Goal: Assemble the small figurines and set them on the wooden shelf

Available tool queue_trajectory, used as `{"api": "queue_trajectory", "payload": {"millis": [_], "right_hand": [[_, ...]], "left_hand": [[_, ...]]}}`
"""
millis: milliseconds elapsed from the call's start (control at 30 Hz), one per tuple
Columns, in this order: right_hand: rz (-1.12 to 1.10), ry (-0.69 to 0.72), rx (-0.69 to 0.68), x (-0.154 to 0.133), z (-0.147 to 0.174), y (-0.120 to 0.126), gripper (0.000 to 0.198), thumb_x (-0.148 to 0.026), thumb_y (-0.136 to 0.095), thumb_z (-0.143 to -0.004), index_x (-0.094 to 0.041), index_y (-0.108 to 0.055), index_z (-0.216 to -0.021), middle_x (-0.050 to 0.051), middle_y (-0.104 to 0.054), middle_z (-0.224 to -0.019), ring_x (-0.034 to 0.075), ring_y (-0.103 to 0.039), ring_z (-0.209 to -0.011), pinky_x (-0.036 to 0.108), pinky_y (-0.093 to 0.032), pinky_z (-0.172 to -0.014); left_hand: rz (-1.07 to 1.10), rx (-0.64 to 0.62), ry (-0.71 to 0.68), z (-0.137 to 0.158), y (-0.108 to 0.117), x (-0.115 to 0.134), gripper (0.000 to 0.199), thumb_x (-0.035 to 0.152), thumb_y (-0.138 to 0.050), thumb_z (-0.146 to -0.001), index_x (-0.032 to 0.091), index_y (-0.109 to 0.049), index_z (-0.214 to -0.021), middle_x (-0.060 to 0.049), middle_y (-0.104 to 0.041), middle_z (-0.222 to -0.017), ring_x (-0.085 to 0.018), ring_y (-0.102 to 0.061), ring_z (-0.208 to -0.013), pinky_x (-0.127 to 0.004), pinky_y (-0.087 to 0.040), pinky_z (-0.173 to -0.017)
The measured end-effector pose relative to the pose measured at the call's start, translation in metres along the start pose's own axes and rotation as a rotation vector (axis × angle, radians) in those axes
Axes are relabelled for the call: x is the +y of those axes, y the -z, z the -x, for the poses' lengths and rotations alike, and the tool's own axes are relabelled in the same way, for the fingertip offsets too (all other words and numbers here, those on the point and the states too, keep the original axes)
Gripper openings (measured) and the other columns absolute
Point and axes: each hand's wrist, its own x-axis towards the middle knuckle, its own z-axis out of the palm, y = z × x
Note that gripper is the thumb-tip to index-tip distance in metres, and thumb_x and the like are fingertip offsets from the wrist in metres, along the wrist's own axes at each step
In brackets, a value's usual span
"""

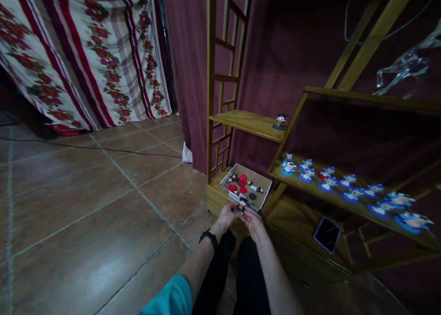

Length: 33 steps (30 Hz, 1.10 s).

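Note:
Between my two hands, just in front of a shallow box, is a small dark-haired figurine (pixel 243 203) on a dark round base. My left hand (pixel 225 217), with a black band at the wrist, closes on the base from the left. From the right, the fingers of my right hand (pixel 253 222) close on the same base. The open white box (pixel 268 193) holds several small figurines lying down, several red discs (pixel 232 187) and a dark disc (pixel 252 196). A similar figurine (pixel 280 120) stands on the shelf above.
The wooden display rack (pixel 250 122) rises ahead. Several blue-based figurines (pixel 327 183) stand in rows on its right shelf. A phone or tablet (pixel 327 235) lies on the lower shelf, and a clear horse ornament (pixel 408 66) stands higher up. A cable (pixel 86 146) crosses the tiled floor.

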Motion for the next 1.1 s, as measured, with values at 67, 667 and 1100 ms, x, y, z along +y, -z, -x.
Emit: {"api": "queue_trajectory", "payload": {"millis": [67,667,1100], "right_hand": [[0.007,-0.009,-0.003,-0.0010,0.0008,-0.0010,0.028,-0.016,-0.066,-0.062,-0.017,-0.062,-0.089,0.005,-0.070,-0.084,0.017,-0.066,-0.078,0.031,-0.053,-0.075],[0.037,-0.014,0.021,-0.0027,0.0048,-0.0020,0.031,-0.015,-0.066,-0.059,-0.017,-0.063,-0.090,0.004,-0.070,-0.080,0.017,-0.065,-0.076,0.031,-0.052,-0.073],[0.055,0.001,0.034,0.0017,0.0001,0.0004,0.032,-0.014,-0.066,-0.055,-0.017,-0.065,-0.087,0.003,-0.070,-0.080,0.016,-0.065,-0.073,0.029,-0.052,-0.068]], "left_hand": [[-0.040,0.001,-0.001,0.0010,-0.0002,0.0015,0.043,0.010,-0.075,-0.043,0.012,-0.063,-0.085,0.001,-0.060,-0.064,-0.011,-0.053,-0.060,-0.024,-0.040,-0.064],[-0.107,-0.032,-0.009,0.0047,-0.0036,0.0076,0.041,0.009,-0.073,-0.044,0.011,-0.065,-0.084,-0.002,-0.063,-0.067,-0.013,-0.054,-0.062,-0.025,-0.042,-0.066],[-0.251,-0.025,-0.068,0.0034,-0.0040,0.0036,0.031,0.003,-0.064,-0.048,0.012,-0.066,-0.078,-0.001,-0.063,-0.064,-0.015,-0.055,-0.063,-0.025,-0.042,-0.063]]}}
